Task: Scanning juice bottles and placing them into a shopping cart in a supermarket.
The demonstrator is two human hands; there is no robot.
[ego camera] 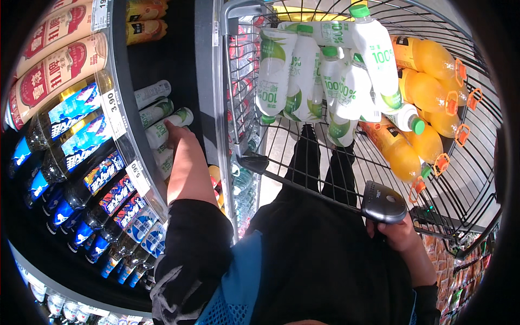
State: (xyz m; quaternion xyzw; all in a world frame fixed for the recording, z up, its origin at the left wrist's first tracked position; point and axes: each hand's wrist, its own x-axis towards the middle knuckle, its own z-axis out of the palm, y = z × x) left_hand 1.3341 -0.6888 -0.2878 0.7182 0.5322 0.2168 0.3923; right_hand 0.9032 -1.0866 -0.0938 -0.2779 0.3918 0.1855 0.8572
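My left hand (177, 133) reaches into a dark shelf bay. Its fingers lie over a white coconut-water bottle (183, 117), one of several lying on their sides there; part of the grip is hidden. Low on the right, my right hand (399, 232) holds a black plastic housing (383, 203) at the near rim of a wire shopping cart (300, 185). Inside the cart, white green-capped bottles (274, 73) are heaped at the left and middle. Large bottles of orange drink (424, 95) with orange carry loops lie along its right side.
Left of the bay, shelves hold large beige beer cans (61, 73) and dark drink bottles with blue labels (75, 115). Price tags (115, 115) line the shelf edge. A dark upright panel (209, 81) stands between the bay and the cart. Packaged goods (449, 264) fill the lower right.
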